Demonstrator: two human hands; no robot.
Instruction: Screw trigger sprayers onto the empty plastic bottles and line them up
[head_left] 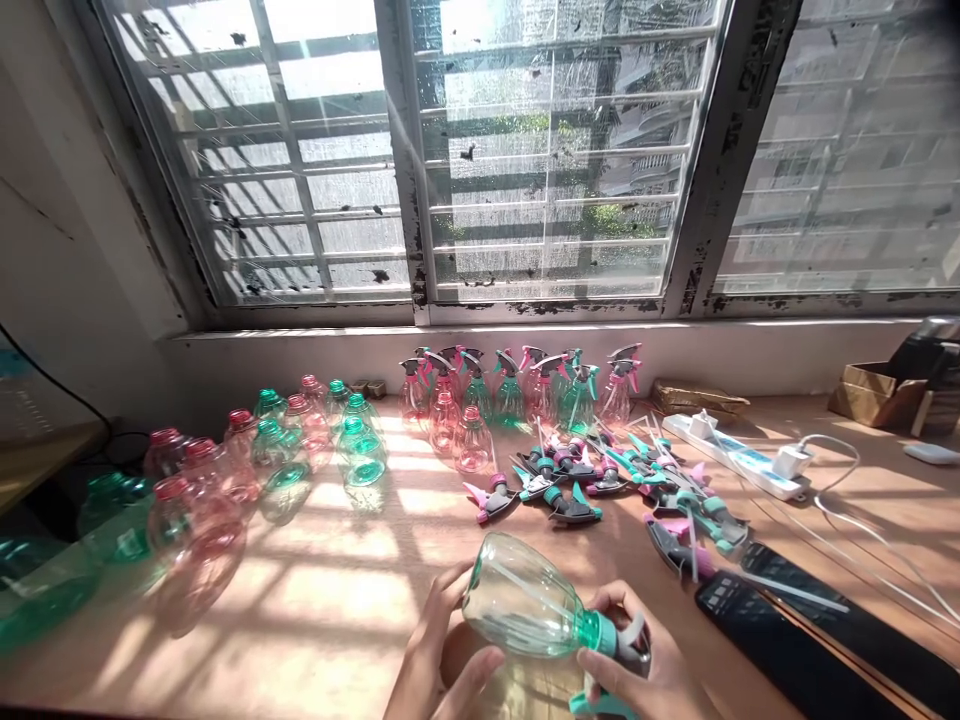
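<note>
A clear green-tinted spray bottle [525, 600] lies on its side between my hands at the bottom middle, a white dip tube visible inside it. My left hand [435, 650] cups its wide base with curled fingers. My right hand [637, 670] is wrapped round the teal and grey trigger sprayer head [626, 645] at the bottle's neck. Both hands hover just above the wooden table [337, 600].
Several empty pink and green bottles [277, 470] stand at the left. Assembled spray bottles [517, 395] line the window sill wall. Loose trigger heads [600, 475] lie in the middle. A power strip [739, 455] with cables, a phone [742, 600] and cardboard boxes [877, 395] sit to the right.
</note>
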